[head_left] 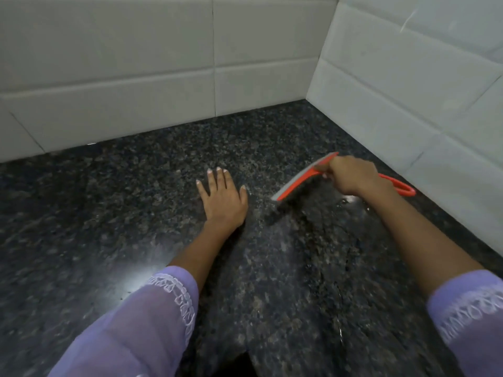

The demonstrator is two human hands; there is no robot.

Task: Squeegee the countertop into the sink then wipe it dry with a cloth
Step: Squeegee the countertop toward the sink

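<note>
Lilac sleeves (130, 322), right hand (349, 175) gripping squeegee (296, 183)

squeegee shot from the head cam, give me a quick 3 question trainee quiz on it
1. True or false: the left hand holds the orange squeegee.
2. Which surface does the squeegee's blade meet? A) white tiled wall B) dark granite countertop C) a sink basin
3. Fill in: the left hand lies ____ on the countertop, fingers spread.

Key:
1. False; the right hand grips its handle.
2. B
3. flat
</note>
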